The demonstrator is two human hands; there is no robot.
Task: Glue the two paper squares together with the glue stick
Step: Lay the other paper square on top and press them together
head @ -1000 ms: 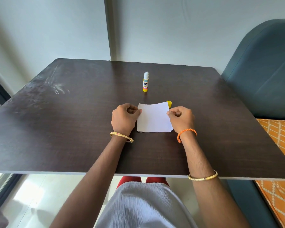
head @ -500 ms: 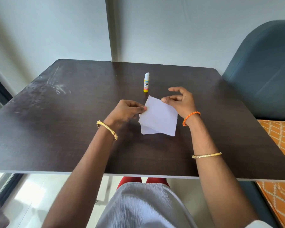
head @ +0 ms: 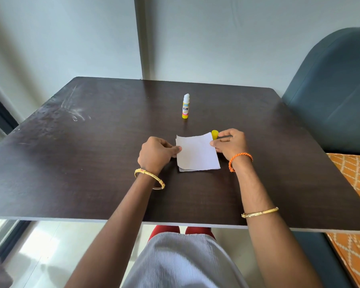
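With the glue stick [head: 185,106] uncapped at frame centre, left hand [head: 156,155] and right hand [head: 230,144] fingers pinch stacked paper squares [head: 196,154]; judged step: aligning. Next: press flat.

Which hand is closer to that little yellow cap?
Right. The right hand sits right beside the yellow cap, fingers nearly touching it; the left hand is across the paper.

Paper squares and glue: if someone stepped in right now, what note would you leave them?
Left hand: pinching the left edge of the papers.
Right hand: fingertips on their right edge.
Papers: stacked on the table, slightly misaligned; a lower corner peeks out.
Glue stick: upright, uncapped, behind them; yellow cap by the right hand.
Done: squares laid together; glue not visible.
Left: align, press flat, recap.
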